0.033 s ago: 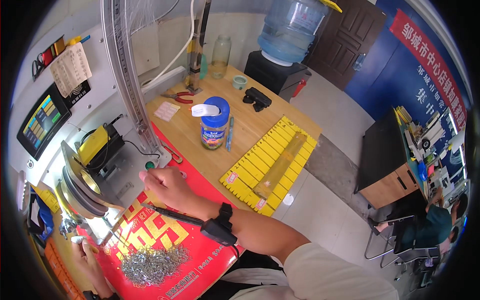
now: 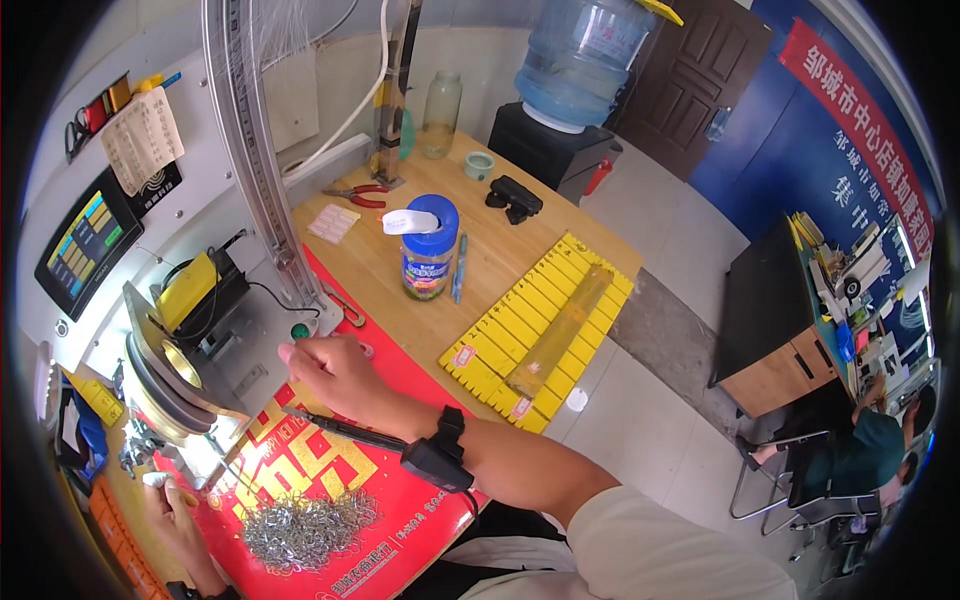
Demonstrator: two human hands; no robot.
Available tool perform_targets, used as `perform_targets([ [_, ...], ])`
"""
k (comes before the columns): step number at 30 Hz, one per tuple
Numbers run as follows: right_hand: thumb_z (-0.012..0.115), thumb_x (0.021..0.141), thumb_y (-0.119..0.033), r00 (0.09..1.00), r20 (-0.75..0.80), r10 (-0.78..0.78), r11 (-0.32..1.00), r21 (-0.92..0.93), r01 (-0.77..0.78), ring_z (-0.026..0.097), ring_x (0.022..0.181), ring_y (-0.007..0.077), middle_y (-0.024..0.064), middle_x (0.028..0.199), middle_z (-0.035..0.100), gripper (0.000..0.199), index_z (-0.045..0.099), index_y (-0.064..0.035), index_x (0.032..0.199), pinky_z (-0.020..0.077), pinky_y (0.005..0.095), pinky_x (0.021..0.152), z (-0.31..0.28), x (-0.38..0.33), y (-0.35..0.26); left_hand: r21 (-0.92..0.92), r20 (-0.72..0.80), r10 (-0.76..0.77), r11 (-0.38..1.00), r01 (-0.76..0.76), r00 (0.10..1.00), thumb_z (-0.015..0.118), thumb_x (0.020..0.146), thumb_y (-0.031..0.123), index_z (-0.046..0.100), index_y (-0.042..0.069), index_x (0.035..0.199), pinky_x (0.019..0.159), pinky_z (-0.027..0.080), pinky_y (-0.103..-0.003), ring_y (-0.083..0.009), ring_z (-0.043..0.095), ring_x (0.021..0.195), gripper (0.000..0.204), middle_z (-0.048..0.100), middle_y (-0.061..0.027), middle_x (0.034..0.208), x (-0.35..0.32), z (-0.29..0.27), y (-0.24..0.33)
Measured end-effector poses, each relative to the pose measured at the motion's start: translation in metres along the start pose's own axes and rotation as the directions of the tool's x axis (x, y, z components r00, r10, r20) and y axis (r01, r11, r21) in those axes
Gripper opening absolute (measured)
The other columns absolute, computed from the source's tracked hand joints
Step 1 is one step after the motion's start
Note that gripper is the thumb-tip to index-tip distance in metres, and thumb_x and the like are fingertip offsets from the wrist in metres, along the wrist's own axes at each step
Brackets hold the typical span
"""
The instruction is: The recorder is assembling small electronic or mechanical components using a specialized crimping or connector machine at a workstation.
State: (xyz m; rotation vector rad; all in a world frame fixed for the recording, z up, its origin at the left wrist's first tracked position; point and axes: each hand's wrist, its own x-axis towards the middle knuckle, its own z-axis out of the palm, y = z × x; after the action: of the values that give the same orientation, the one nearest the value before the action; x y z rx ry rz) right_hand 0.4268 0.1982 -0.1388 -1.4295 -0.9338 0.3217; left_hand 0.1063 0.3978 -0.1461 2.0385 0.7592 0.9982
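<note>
Nearest the person, at the lower left, the left hand (image 2: pixel 170 520) rests by a heap of small silver wire clips (image 2: pixel 305 530) on a red printed sheet (image 2: pixel 400 550), fingers curled; its hold cannot be told. Compared with the earlier frame nothing has visibly shifted: the right hand (image 2: pixel 335 370) stays pinched at the grey machine (image 2: pixel 240 340), its hold hidden. Farther off on the wooden table (image 2: pixel 500 250) stand a blue-lidded jar (image 2: pixel 428 250) and a yellow slotted tray (image 2: pixel 540 330).
</note>
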Motion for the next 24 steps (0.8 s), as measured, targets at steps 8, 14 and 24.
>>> perform_targets([
  [8,0.059,0.110,-0.030,1.000,-0.003,-0.019,1.000,-0.004,0.019,0.052,0.060,0.0057,0.0064,0.066,0.065,0.045,0.063,0.0020,0.078,0.0406,0.0308,0.055,0.0006,-0.0012,0.0019,-0.004,-0.006,-0.002,1.000,0.002,1.000,0.048,0.110,0.006,0.056,0.002,0.101,0.058,0.037,-0.024,-0.0077,0.048,0.061,0.013,0.049,-0.0016,0.071,0.0002,0.0023,0.0052],
  [14,0.058,0.110,-0.028,0.999,-0.004,-0.035,0.999,-0.019,0.035,0.048,0.058,0.0058,0.0041,0.061,0.058,0.045,0.061,0.0012,0.076,0.0381,0.0319,0.053,0.0005,-0.0024,-0.0026,-0.029,-0.024,0.014,0.999,-0.015,1.000,0.049,0.110,0.006,0.056,0.002,0.101,0.057,0.037,-0.024,-0.0078,0.048,0.061,0.012,0.049,-0.0015,0.071,-0.0005,0.0048,0.0022],
  [24,0.059,0.109,-0.023,0.993,-0.013,-0.121,0.990,-0.071,0.119,0.042,0.053,0.0081,0.0035,0.057,0.050,0.042,0.058,0.0002,0.074,0.0349,0.0335,0.051,0.0029,-0.0012,0.0000,-0.010,-0.017,0.018,1.000,-0.018,1.000,0.048,0.110,0.006,0.056,0.002,0.101,0.058,0.037,-0.024,-0.0077,0.048,0.062,0.012,0.050,-0.0016,0.070,0.0008,0.0025,0.0014],
])
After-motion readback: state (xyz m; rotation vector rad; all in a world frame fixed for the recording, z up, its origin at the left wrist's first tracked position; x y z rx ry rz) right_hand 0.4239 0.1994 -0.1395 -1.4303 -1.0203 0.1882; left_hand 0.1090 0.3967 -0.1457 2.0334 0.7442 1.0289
